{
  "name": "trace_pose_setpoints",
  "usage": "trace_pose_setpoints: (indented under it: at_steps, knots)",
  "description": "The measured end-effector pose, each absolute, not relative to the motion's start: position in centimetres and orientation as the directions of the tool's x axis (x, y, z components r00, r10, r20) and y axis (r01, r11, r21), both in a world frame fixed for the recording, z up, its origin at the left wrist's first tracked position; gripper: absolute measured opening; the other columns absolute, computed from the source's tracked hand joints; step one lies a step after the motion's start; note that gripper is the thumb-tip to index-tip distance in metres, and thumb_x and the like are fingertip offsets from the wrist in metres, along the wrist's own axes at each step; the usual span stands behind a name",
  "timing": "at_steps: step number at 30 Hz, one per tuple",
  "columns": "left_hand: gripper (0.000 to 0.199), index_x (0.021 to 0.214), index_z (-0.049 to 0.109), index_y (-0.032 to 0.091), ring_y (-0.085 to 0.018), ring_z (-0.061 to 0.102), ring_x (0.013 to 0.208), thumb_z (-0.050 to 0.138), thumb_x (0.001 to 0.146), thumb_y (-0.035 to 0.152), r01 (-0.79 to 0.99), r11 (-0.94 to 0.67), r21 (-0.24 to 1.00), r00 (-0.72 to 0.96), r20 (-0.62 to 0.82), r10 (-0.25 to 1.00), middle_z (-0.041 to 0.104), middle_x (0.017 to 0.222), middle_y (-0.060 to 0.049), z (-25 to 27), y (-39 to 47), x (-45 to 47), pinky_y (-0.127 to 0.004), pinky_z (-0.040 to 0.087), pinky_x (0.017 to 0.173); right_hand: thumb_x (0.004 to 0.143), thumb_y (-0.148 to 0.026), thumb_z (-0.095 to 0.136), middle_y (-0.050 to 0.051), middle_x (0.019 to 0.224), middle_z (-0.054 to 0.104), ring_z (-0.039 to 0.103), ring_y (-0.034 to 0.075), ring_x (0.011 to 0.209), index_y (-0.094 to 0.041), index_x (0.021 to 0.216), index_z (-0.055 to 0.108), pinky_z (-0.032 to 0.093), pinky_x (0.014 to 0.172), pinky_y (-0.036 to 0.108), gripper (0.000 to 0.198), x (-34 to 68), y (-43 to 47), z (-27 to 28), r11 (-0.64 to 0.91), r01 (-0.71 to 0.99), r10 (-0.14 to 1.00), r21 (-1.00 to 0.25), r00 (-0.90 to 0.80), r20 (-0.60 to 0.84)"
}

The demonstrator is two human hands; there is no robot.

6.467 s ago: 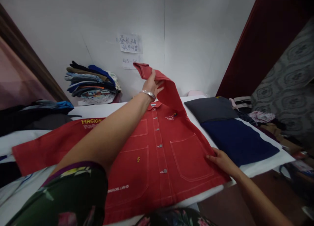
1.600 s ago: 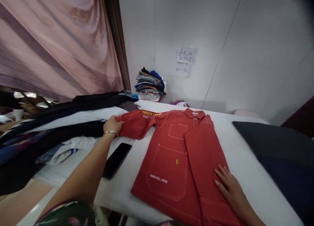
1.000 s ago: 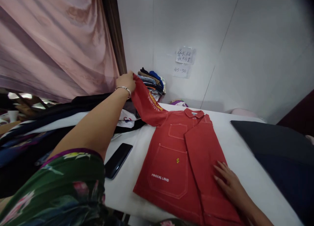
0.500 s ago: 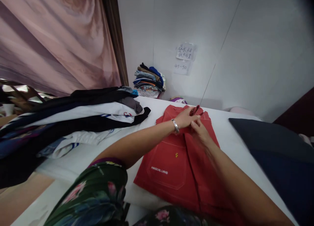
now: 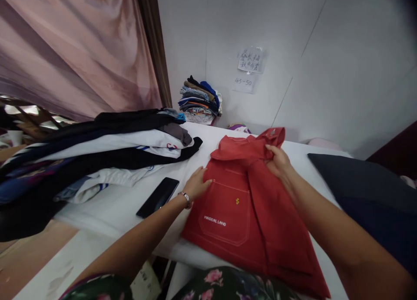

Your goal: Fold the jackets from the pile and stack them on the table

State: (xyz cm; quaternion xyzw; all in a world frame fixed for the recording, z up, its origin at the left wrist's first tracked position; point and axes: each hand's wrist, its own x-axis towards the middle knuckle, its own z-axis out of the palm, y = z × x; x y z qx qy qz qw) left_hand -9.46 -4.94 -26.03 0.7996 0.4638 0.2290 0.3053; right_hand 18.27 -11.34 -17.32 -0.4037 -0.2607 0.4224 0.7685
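Observation:
A red denim-like garment (image 5: 228, 213) with white stitching, a pocket and "MAGICAL LAND" lettering lies partly folded on the white table. My right hand (image 5: 278, 161) is closed on its upper right part, thumb on top, near a raised red band with a metal button (image 5: 275, 135). The other fingers there are partly hidden by the cloth. At the garment's left edge rests my left hand (image 5: 197, 185), its thumb apart from the stretched fingers. A bracelet (image 5: 186, 200) circles the left wrist.
A black phone (image 5: 158, 197) lies left of the garment. Further left is a heap of loose clothes (image 5: 107, 156). A folded stack (image 5: 199, 100) stands by the wall, and dark cloth (image 5: 365, 182) covers the right side. Handwritten paper signs (image 5: 249, 70) hang on the wall.
My left hand has moved from the garment's top down to its left edge, uncovering the phone. My right hand has shifted right, and the red band now stands spread at the upper right.

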Motion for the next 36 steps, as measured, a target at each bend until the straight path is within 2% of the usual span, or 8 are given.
trace_pose_setpoints:
  at_steps: [3, 7, 13, 19, 25, 31, 34, 36]
  knots:
    - [0.061, 0.137, 0.043, 0.011, -0.024, 0.06, 0.107, 0.058, 0.081, 0.032, 0.705, -0.253, 0.663, 0.401, -0.078, 0.913, 0.06, 0.125, -0.016, -27.2, -5.6, -11.5, -0.034, 0.044, 0.091, 0.067, -0.013, 0.06, 0.001, 0.075, 0.071, 0.067, 0.017, 0.07, -0.018, 0.085, 0.06, 0.059, 0.066, 0.031, 0.019, 19.6, -8.9, -14.4, 0.31, -0.422, 0.881, -0.852, 0.465, 0.091]
    - [0.065, 0.139, 0.039, 0.011, -0.019, 0.063, 0.084, 0.056, 0.082, 0.035, 0.718, -0.175, 0.674, 0.365, -0.151, 0.919, 0.067, 0.105, -0.01, -28.2, -6.3, -12.1, -0.027, 0.044, 0.074, 0.07, -0.012, 0.055, 0.001, 0.073, 0.067, 0.065, 0.017, 0.074, -0.018, 0.082, 0.057, 0.059, 0.069, 0.034, 0.013, 20.6, -5.2, -10.1, 0.345, -0.313, 0.875, -0.885, 0.448, 0.183]
    - [0.037, 0.115, 0.059, 0.016, -0.014, 0.055, 0.064, 0.056, 0.08, 0.028, 0.682, -0.209, 0.701, 0.438, -0.164, 0.884, 0.059, 0.069, 0.001, -28.2, -6.6, -11.5, -0.024, 0.035, 0.057, 0.076, -0.009, 0.048, 0.001, 0.076, 0.062, 0.062, 0.017, 0.082, -0.019, 0.085, 0.052, 0.056, 0.075, 0.036, 0.014, 22.1, -2.8, -5.0, 0.4, -0.155, 0.822, -0.903, 0.496, 0.279]
    - [0.032, 0.11, 0.059, 0.02, -0.013, 0.051, 0.058, 0.057, 0.079, 0.027, 0.487, -0.33, 0.809, 0.643, -0.076, 0.762, 0.054, 0.061, 0.005, -25.9, -8.8, -7.7, -0.023, 0.036, 0.055, 0.078, -0.001, 0.039, 0.003, 0.08, 0.063, 0.061, 0.015, 0.084, -0.016, 0.091, 0.05, 0.052, 0.078, 0.039, 0.023, 25.9, -5.1, -2.5, 0.427, -0.129, 0.736, -0.895, 0.624, 0.261]
    - [0.035, 0.111, 0.059, 0.018, -0.014, 0.053, 0.064, 0.057, 0.076, 0.026, 0.453, -0.435, 0.778, 0.769, -0.095, 0.632, 0.058, 0.068, 0.003, -25.4, -11.3, -0.8, -0.024, 0.04, 0.061, 0.077, 0.0, 0.039, 0.007, 0.098, 0.065, 0.063, 0.016, 0.089, -0.017, 0.09, 0.053, 0.051, 0.08, 0.041, 0.026, 31.1, -9.0, -1.9, 0.425, -0.048, 0.641, -0.904, 0.721, 0.263]
    - [0.037, 0.109, 0.061, 0.018, -0.013, 0.053, 0.056, 0.061, 0.072, 0.02, 0.42, -0.208, 0.883, 0.775, -0.23, 0.589, 0.053, 0.059, 0.004, -28.3, -14.2, 4.9, -0.025, 0.041, 0.056, 0.079, 0.003, 0.04, 0.01, 0.104, 0.066, 0.064, 0.013, 0.083, -0.013, 0.091, 0.056, 0.047, 0.076, 0.039, 0.026, 33.2, -12.3, -3.1, 0.376, -0.01, 0.539, -0.927, 0.816, 0.21]
    - [0.041, 0.119, 0.055, 0.017, -0.013, 0.051, 0.044, 0.057, 0.079, 0.026, 0.42, -0.149, 0.895, 0.781, -0.273, 0.562, 0.051, 0.056, 0.004, -29.6, -15.2, 5.7, -0.026, 0.039, 0.047, 0.08, 0.004, 0.041, 0.007, 0.094, 0.067, 0.065, 0.012, 0.078, -0.012, 0.093, 0.058, 0.045, 0.073, 0.038, 0.026, 33.4, -13.2, -4.1, 0.34, -0.007, 0.534, -0.94, 0.824, 0.188]
    - [0.04, 0.121, 0.052, 0.018, -0.012, 0.049, 0.039, 0.054, 0.084, 0.031, 0.388, -0.035, 0.921, 0.787, -0.311, 0.533, 0.051, 0.055, 0.005, -30.0, -15.4, 5.7, -0.025, 0.038, 0.042, 0.079, 0.005, 0.044, 0.004, 0.086, 0.066, 0.064, 0.011, 0.075, -0.011, 0.094, 0.059, 0.045, 0.073, 0.037, 0.026, 33.3, -13.7, -4.7, 0.341, 0.009, 0.563, -0.94, 0.799, 0.212]
